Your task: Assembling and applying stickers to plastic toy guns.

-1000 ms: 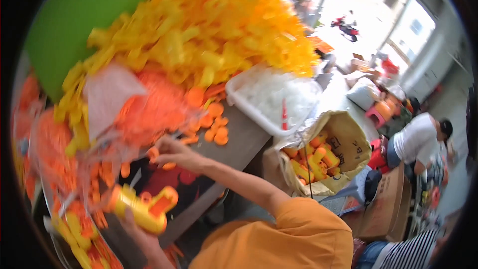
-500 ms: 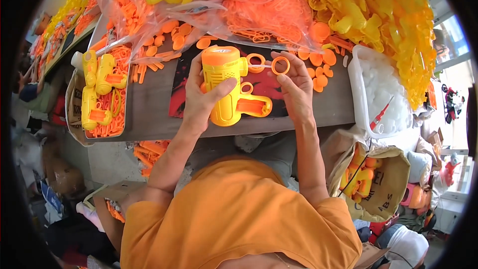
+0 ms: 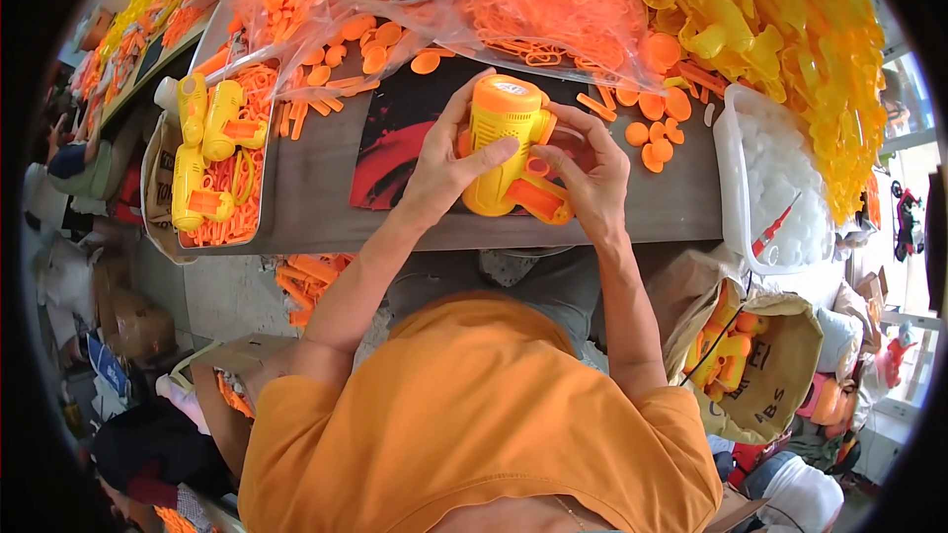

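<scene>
Yellow toy point(image 3: 505, 122) — left grip point(image 3: 444, 173) around it, right grip point(image 3: 595, 176) against it — pinch unclear

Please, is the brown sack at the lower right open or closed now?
Open: the brown sack has its mouth spread wide, and yellow-and-orange pieces are visible inside.

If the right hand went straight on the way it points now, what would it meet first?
Probably the yellow plastic housing in the left hand; the right hand seems to touch it, though depth is unclear.
</scene>
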A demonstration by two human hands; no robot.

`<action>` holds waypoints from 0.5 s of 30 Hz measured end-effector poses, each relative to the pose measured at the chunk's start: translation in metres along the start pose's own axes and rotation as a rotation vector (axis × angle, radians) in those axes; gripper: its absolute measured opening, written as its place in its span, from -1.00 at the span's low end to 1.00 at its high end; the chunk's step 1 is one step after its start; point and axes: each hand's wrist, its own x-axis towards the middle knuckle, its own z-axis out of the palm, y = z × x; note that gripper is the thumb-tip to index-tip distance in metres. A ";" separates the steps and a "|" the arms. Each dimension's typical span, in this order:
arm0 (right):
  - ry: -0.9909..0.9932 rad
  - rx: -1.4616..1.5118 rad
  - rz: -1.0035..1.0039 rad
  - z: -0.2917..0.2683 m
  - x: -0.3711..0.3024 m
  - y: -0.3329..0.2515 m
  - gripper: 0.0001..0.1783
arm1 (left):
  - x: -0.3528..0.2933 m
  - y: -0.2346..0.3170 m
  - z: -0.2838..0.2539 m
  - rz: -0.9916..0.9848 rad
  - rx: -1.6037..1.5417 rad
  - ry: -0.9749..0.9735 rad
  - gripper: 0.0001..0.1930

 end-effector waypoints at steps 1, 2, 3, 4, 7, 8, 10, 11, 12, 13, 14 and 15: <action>-0.003 0.001 0.002 0.001 0.000 0.002 -0.54 | 0.001 0.003 -0.004 -0.043 0.060 -0.046 -0.21; 0.043 -0.094 -0.056 0.002 0.000 0.005 -0.54 | 0.002 0.000 -0.006 -0.044 0.060 -0.043 -0.21; 0.088 -0.188 -0.113 0.004 -0.001 0.007 -0.55 | 0.003 -0.006 -0.007 -0.009 0.055 -0.053 -0.19; 0.085 -0.186 -0.109 0.007 -0.001 0.004 -0.55 | 0.004 -0.010 -0.007 0.026 0.051 -0.063 -0.17; 0.149 -0.490 -0.363 0.022 -0.007 -0.001 -0.51 | 0.006 -0.021 0.003 0.114 0.100 0.006 -0.16; 0.145 -0.489 -0.361 0.023 -0.007 0.000 -0.51 | 0.008 -0.026 0.002 0.112 0.100 0.010 -0.16; 0.068 -0.466 -0.379 0.021 -0.005 0.004 -0.53 | 0.011 -0.037 -0.002 0.166 0.182 0.120 -0.16; -0.064 -0.300 -0.276 0.010 -0.003 0.015 -0.49 | 0.011 -0.036 -0.002 0.163 0.182 0.123 -0.16; -0.066 -0.299 -0.274 0.010 -0.001 0.027 -0.49 | 0.011 -0.033 -0.001 0.158 0.114 0.090 -0.17; -0.039 -0.169 -0.211 0.014 0.002 0.031 -0.48 | 0.010 -0.032 -0.002 0.152 0.048 0.059 -0.18; -0.011 -0.039 -0.148 0.017 0.004 0.033 -0.47 | 0.010 -0.033 -0.002 0.149 0.047 0.060 -0.18; -0.101 0.386 0.112 0.024 -0.002 0.033 -0.46 | 0.010 -0.035 -0.001 0.162 0.037 0.084 -0.20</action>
